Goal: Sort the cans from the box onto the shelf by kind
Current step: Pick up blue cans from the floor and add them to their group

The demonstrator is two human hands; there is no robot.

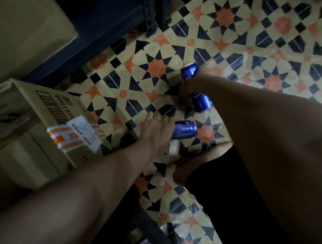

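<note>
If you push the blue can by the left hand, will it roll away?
Probably. The blue can looks to lie on its side on the smooth tiled floor, so a nudge across its round body would likely roll it. Its shiny metal may feel slippery. The left hand beside it, fingers straight, could stop it.

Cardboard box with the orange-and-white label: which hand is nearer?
Left. The left hand hovers open just right of the cardboard box, by a blue can. The right hand, farther off, holds blue cans.
</note>
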